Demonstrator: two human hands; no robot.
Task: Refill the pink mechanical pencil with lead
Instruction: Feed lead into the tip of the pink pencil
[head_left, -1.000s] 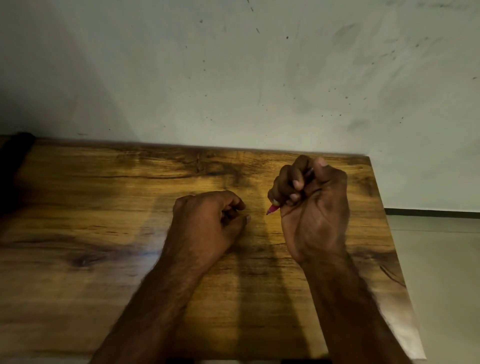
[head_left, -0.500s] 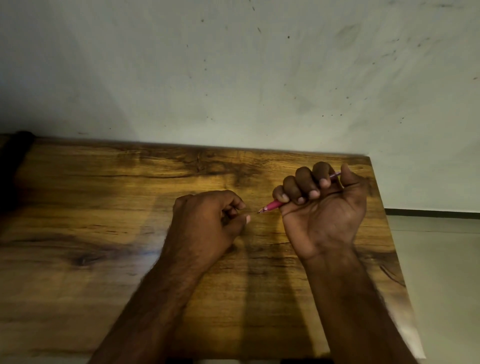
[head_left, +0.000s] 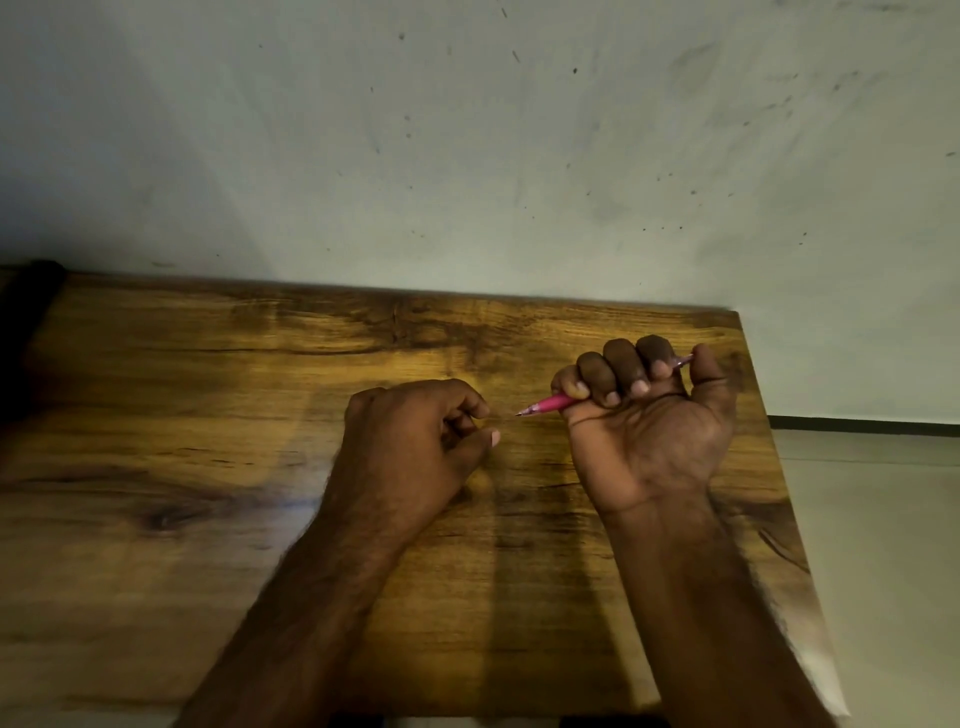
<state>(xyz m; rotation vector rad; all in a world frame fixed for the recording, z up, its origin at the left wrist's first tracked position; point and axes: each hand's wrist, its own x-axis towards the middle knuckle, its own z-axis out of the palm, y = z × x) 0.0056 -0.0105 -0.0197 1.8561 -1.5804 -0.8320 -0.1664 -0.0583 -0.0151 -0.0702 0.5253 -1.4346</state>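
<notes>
- Head view, pencil position: the pink mechanical pencil (head_left: 555, 402) is held above the worktop (head_left: 208, 415), lying nearly level, its tip pointing toward the left hand (head_left: 415, 436) and its cap end showing past the thumb of the right hand (head_left: 649, 415).
- Head view, right hand: palm up, all four fingers and the thumb wrap the pencil barrel. The grip is clamped on the pencil.
- Head view, left hand: it lies just beside the pencil tip, not touching it. Thumb and forefinger are curled close together; whether they pinch a lead cannot be determined, as nothing that thin resolves here.
- Handling judgement, pencil: light, rigid, smooth plastic; likely to rotate or slide in a loose fist. Hold it at mid-barrel, leaving both tip and cap end exposed.
- Handling judgement, lead: very thin and brittle. Pinch it close to the end being fed and push straight along the pencil axis; side load is likely to snap it.
</notes>
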